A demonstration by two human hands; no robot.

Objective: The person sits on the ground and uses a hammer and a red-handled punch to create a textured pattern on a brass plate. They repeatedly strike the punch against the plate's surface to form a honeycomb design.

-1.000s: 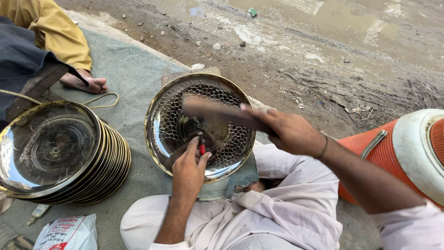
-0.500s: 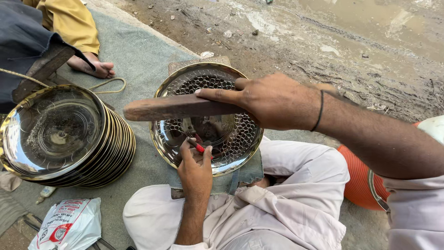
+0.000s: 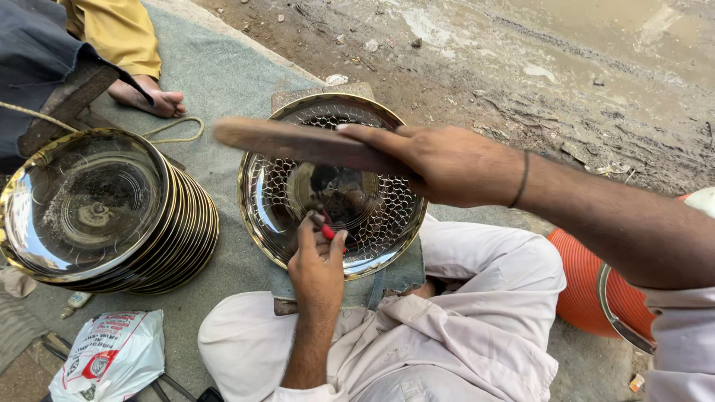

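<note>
- Seated cross-legged on a grey mat (image 3: 231, 82), with a shiny round metal plate (image 3: 283, 201) propped on a folded cloth pad (image 3: 395, 279) over the lap, near the mat's right edge.
- Left hand (image 3: 319, 264) low on the plate's near rim, fingers pressed together, pinching a small red-handled punch (image 3: 328, 231) tip-down against the metal.
- Right hand (image 3: 439, 164) raised above the plate, fingers wrapped tight around a flat wooden mallet (image 3: 298, 143), blurred, lying crosswise over the plate's upper half.
- Plate surface covered with a hammered scale-like pattern across the outer band and most of the bowl; centre dark with reflection, so coverage there hard to judge.
- By that reading, well along on this plate: patterning mostly laid in, with the patch near the punch tip seemingly in hand.
- Tall stack of similar gold-rimmed plates (image 3: 112, 216) at the mat's left side, top one smooth with only ringed lines, apparently unpatterned, so plenty left to work.
- Bare foot (image 3: 149, 100) of another person in yellow and dark clothing at the mat's far left corner.
- White plastic bag (image 3: 112, 357) at the near left; orange ribbed container (image 3: 596, 290) off the mat to the right.
</note>
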